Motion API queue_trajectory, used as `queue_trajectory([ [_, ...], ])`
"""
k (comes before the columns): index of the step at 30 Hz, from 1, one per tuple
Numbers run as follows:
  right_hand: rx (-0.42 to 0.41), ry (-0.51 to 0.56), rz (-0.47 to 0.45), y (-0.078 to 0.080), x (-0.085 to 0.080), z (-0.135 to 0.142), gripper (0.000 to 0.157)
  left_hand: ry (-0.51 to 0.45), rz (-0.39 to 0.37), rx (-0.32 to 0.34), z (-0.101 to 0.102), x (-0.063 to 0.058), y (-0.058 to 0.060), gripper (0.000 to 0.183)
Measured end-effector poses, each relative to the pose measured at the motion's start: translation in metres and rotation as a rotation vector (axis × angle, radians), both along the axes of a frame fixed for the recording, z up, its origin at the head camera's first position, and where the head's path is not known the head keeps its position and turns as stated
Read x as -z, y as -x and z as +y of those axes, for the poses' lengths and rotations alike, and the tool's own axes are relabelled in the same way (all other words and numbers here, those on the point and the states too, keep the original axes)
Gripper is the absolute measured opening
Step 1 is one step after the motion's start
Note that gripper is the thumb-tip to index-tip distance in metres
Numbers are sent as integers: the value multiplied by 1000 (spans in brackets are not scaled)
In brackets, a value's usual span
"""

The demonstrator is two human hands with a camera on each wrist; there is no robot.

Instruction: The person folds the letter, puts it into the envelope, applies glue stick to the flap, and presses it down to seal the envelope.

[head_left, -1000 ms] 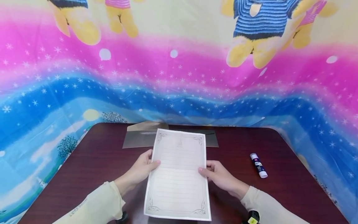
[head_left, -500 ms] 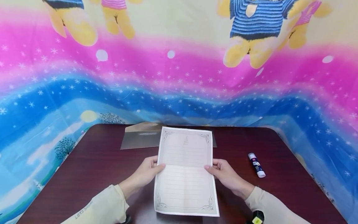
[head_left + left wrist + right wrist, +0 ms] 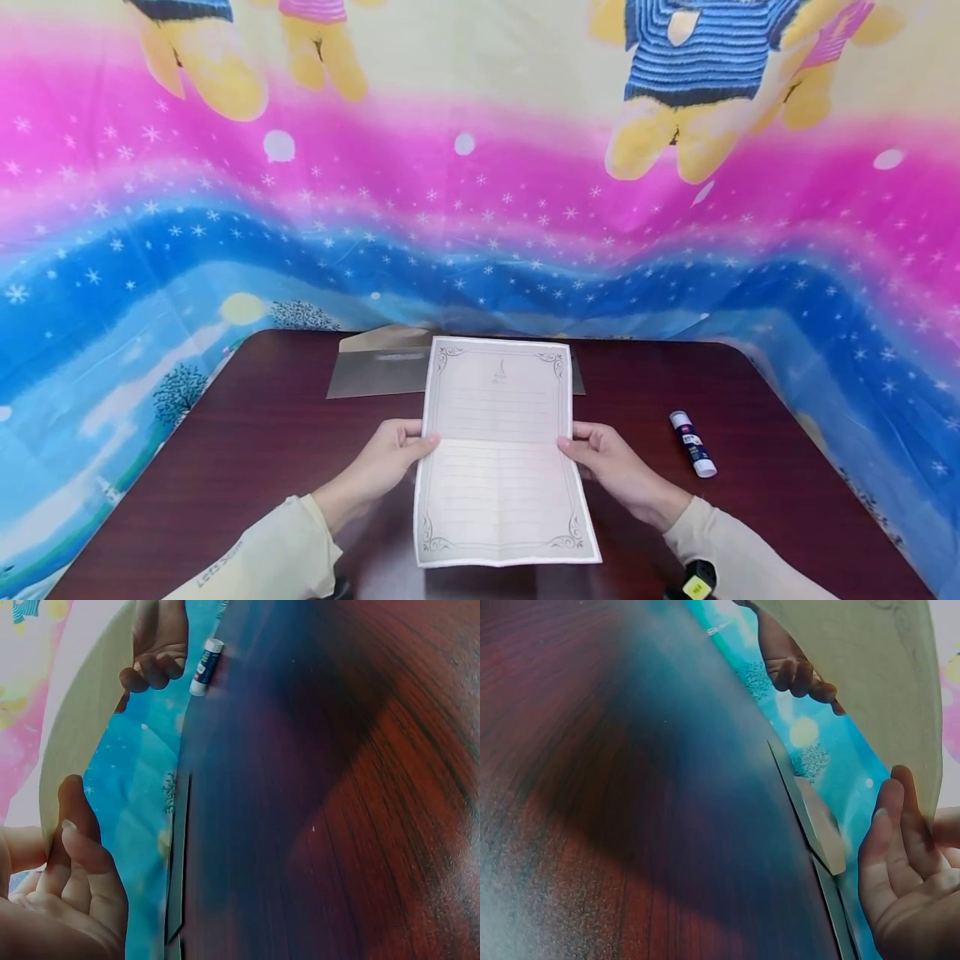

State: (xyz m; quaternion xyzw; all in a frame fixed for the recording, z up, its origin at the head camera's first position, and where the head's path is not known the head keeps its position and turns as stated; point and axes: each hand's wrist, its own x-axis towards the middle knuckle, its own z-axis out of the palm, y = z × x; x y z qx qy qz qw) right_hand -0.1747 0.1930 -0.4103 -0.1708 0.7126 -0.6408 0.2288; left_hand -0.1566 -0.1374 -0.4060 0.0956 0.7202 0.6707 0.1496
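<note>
A sheet of lined letter paper (image 3: pixel 498 475) with ornate corner borders and fold creases is held up above the table, facing the head camera. My left hand (image 3: pixel 378 467) pinches its left edge between thumb and fingers. At the right edge my right hand (image 3: pixel 618 471) pinches it the same way. Both wrist views show the paper's back, the left one (image 3: pixel 90 705) and the right one (image 3: pixel 870 682), slightly bowed, with fingertips behind it. Behind the sheet, dark envelopes (image 3: pixel 378 372) lie at the table's far side, one with its light flap raised; the paper covers part of them.
A glue stick (image 3: pixel 693 444) lies on the right part of the dark wooden table (image 3: pixel 247 433). A patterned cloth (image 3: pixel 480 208) hangs behind the table and along its sides.
The sheet, slanted and further left a second ago, has shifted right and stands straighter, its lower edge raised a little. Both hands have moved slightly right with it, still pinching its edges.
</note>
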Motion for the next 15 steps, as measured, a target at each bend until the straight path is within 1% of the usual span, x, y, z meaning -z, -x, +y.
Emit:
queue_trajectory([
  [5,-57,91,-31,3,1,3,55,-29,-21,7,-2,0,1,39],
  [9,-80,150,-47,5,3,5,53,-60,-31,25,-5,-2,1,41],
  [11,-83,183,-62,5,4,6,49,-83,-39,38,-7,-1,1,43],
  [15,-81,245,-105,5,5,6,34,-127,-64,60,-10,1,2,45],
])
